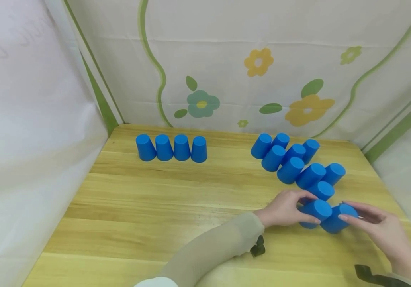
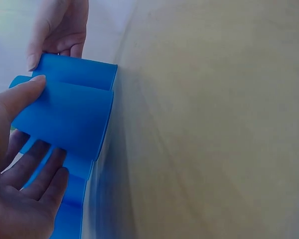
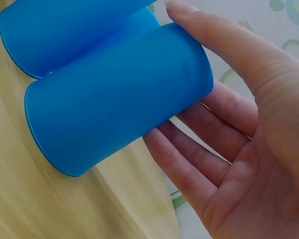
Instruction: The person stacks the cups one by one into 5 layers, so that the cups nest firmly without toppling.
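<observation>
Blue cups (inverted, side by side) we are pinching separately, one in our left hand, one in our right hand.

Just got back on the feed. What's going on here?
A person is handling two upside-down blue cups at the near right of the wooden table. The left-hand grip holds the left cup; the right-hand grip holds the right cup beside it. Beyond them, more blue cups form a staggered cluster. Four others stand in a row at the back left, rims down.
</observation>
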The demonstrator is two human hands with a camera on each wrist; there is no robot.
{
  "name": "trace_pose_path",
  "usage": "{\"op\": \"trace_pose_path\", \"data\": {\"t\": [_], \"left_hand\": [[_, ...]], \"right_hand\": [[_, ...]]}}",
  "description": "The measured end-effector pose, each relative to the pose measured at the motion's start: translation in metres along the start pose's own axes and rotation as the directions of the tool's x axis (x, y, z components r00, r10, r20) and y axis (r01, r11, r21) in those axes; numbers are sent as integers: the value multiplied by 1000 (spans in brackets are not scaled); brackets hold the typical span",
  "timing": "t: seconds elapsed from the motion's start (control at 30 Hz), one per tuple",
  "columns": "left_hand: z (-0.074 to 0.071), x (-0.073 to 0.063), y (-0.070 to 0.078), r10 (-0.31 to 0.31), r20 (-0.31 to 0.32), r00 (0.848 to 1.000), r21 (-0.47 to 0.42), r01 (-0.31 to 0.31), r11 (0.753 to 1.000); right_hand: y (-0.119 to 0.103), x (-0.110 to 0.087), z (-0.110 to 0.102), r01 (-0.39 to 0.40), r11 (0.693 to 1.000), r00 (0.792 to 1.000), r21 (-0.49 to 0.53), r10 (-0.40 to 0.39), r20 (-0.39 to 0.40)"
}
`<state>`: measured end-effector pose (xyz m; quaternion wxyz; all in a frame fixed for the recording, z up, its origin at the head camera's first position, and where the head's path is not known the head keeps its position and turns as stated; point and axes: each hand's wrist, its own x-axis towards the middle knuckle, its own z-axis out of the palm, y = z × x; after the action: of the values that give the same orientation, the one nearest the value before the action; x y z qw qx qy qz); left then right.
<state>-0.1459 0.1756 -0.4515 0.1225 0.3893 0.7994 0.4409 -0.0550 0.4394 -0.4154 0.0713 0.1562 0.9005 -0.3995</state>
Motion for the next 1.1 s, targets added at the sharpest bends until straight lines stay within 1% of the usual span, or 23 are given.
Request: {"op": "trace_pose_path", "data": {"t": [0.1,0.27,0.37,0.53,0.63,0.8,0.93,1.1], "left_hand": [[-2,0,1,-15,-6,1000,0,15,1000],[-6,-3,1,-29,-21,999,-49,28,998],[-10,-5,0,-18,-39,999,-86,15,996],[-18,-9,-2,-7,-70,998,-151,-4,989],[-23,-11,-4,3,-85,996,-192,-19,981],[-30,-13,-8,28,-103,994,-222,-51,974],[-34,-15,-11,14,-118,993,-238,-42,970],[-41,-18,-14,-9,-136,991,-256,-27,966]], "right_hand": [[-1,0,0,0,1000,1000,-10,0,1],[1,0,1,-14,1000,1000,19,13,17],[2,0,2,-25,999,1000,35,25,16],[2,1,1,-5,1000,1000,11,5,-1],[1,1,1,11,1000,1000,17,-11,-5],[-1,0,1,24,999,1000,23,-24,-14],[-3,1,2,21,1000,999,13,-21,-30],[-4,3,2,16,999,999,36,-14,-38]]}}
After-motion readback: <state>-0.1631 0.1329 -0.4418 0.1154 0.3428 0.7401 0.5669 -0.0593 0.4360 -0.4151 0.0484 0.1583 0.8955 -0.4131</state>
